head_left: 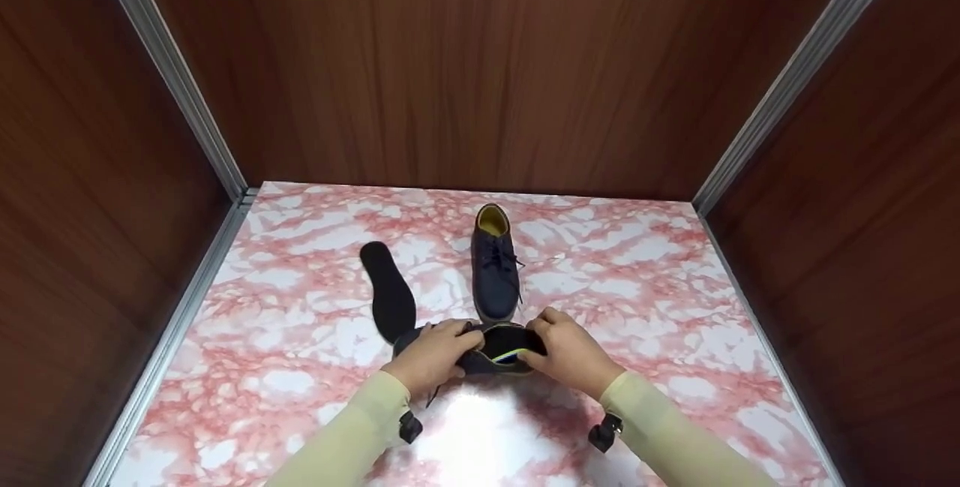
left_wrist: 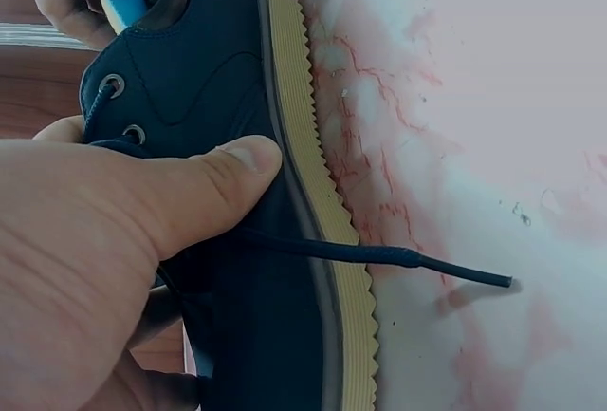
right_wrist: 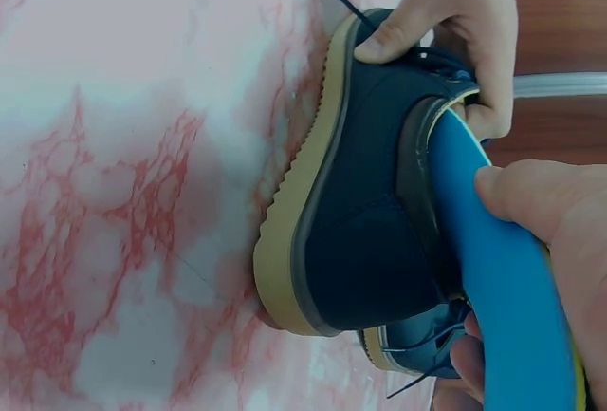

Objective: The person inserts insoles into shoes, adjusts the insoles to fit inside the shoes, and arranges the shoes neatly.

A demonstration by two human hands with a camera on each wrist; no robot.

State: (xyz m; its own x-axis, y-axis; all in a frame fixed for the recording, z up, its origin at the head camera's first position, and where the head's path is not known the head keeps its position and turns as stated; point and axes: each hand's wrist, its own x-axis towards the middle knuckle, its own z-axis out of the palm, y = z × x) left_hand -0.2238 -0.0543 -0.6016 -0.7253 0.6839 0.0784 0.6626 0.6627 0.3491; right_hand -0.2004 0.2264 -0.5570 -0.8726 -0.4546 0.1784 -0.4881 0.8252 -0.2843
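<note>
A dark navy lace-up shoe (right_wrist: 356,250) with a ridged tan sole lies crosswise in front of me, its toe to the left. My left hand (head_left: 439,356) grips it around the laced front, thumb on the side above the sole in the left wrist view. With my right hand (head_left: 574,352) I hold an insole (right_wrist: 507,288), black on top and blue underneath. Its front part sits inside the shoe's opening, while the heel end sticks out between my right thumb and fingers. The insole's front end is hidden in the shoe.
A second navy shoe (head_left: 495,284) stands just beyond, toe toward me, with a yellowish lining. Left of it a black insole (head_left: 388,292) lies flat on the red-and-white marbled table (head_left: 630,284). Brown wood-grain panels (head_left: 450,74) enclose the back and sides.
</note>
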